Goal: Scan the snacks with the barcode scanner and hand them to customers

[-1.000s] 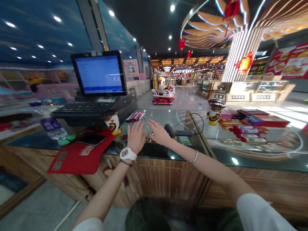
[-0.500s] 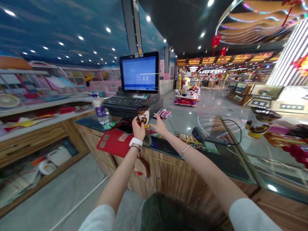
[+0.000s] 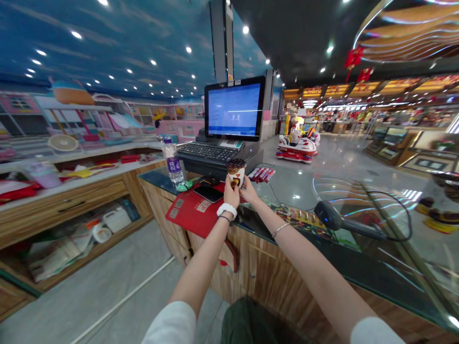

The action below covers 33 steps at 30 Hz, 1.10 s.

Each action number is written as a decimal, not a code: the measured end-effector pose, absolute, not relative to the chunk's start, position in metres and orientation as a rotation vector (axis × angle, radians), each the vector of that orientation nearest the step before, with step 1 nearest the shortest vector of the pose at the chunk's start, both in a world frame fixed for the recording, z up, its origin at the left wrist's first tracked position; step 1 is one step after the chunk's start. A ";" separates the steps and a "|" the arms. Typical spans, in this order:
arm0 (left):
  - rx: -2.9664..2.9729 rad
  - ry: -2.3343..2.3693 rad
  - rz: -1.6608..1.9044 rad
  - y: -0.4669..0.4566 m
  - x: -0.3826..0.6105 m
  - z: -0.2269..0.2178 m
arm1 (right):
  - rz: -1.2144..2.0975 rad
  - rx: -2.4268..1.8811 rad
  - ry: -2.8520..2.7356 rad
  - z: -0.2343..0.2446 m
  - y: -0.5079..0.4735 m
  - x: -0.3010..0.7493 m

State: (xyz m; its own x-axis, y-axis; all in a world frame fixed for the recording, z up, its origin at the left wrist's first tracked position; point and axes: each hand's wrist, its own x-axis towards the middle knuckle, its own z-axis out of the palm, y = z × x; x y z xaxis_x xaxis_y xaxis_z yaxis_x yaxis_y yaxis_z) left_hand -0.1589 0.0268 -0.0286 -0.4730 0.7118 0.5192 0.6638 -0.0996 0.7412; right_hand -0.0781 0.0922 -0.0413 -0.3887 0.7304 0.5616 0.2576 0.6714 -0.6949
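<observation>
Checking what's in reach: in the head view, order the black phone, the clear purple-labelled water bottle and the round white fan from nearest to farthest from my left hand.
1. Black phone, on the red mat beside the left hand, which holds a cup.
2. Clear water bottle, farther left at the counter's corner.
3. Round white fan, far left beyond the counter.
</observation>
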 end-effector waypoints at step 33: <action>2.088 1.594 1.893 0.003 -0.018 0.001 | 1.419 -0.838 -1.188 0.016 0.023 0.120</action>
